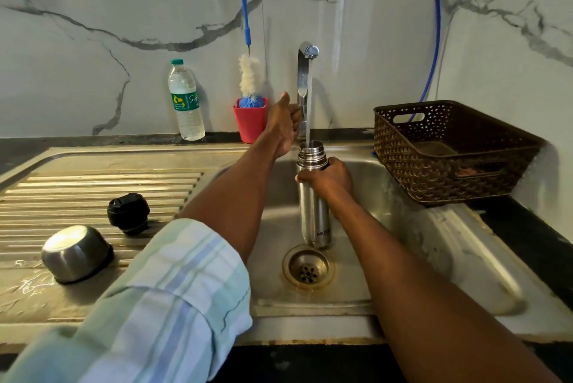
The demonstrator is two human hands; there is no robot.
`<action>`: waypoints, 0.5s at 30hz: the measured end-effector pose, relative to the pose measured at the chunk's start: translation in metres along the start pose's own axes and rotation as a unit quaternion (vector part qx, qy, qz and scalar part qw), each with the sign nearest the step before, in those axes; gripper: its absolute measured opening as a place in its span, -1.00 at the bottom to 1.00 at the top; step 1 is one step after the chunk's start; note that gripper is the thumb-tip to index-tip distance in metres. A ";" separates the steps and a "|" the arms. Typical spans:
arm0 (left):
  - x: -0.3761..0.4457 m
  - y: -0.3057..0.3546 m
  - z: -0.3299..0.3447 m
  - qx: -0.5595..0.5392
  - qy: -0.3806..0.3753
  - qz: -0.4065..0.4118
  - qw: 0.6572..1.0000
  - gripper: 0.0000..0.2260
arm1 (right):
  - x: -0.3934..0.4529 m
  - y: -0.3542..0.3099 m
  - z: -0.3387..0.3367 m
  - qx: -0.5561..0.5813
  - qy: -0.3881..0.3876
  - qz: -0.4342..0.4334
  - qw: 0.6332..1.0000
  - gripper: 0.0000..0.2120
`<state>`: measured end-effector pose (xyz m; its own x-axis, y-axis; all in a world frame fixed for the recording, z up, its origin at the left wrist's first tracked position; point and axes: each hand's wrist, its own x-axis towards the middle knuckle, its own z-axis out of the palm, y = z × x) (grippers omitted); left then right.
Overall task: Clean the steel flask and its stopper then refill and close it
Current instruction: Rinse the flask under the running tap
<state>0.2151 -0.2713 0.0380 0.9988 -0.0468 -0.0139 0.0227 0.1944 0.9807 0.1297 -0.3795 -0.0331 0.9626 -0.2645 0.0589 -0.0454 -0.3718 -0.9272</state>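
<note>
Head view: the right hand [327, 179] grips the steel flask [313, 206] just below its threaded neck, holding it upright in the sink [434, 246] above the drain [308, 268], with its open mouth under a stream of water from the tap [305, 72]. The left hand [283, 127] reaches to the base of the tap, thumb raised; whether its fingers hold anything cannot be told. On the ribbed drainboard [93, 184] to the left lie the black stopper [128, 213] and, nearer the camera, the steel cap [76, 254], mouth down. Against the wall stand a plastic water bottle [186, 100] and a red cup [250, 122] holding a bottle brush [248, 41]. A brown basket [449, 150] sits to the right of the sink.
</note>
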 end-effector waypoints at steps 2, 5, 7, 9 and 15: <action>-0.005 0.000 0.001 -0.002 -0.021 -0.001 1.000 -0.52 | 0.000 -0.001 0.000 -0.002 -0.004 0.000 1.000 -0.54; -0.016 -0.005 -0.004 -0.020 -0.043 -0.013 0.999 -0.43 | 0.000 -0.001 0.000 -0.007 -0.003 0.000 1.000 -0.54; -0.028 -0.007 -0.007 -0.016 -0.033 -0.014 0.999 -0.48 | 0.000 -0.001 0.002 -0.009 -0.009 0.000 1.000 -0.52; -0.045 -0.009 -0.011 0.026 0.000 -0.008 1.000 -0.70 | -0.002 -0.002 0.003 -0.004 -0.006 -0.006 1.000 -0.50; -0.089 -0.024 -0.038 0.256 0.070 -0.028 0.964 -0.81 | -0.011 -0.017 -0.002 0.064 0.086 -0.059 0.992 -0.45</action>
<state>0.1269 -0.2350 0.0079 0.9935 0.0965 -0.0598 0.0875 -0.3152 0.9450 0.1197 -0.3722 -0.0169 0.8989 -0.3780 0.2214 0.1097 -0.2951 -0.9491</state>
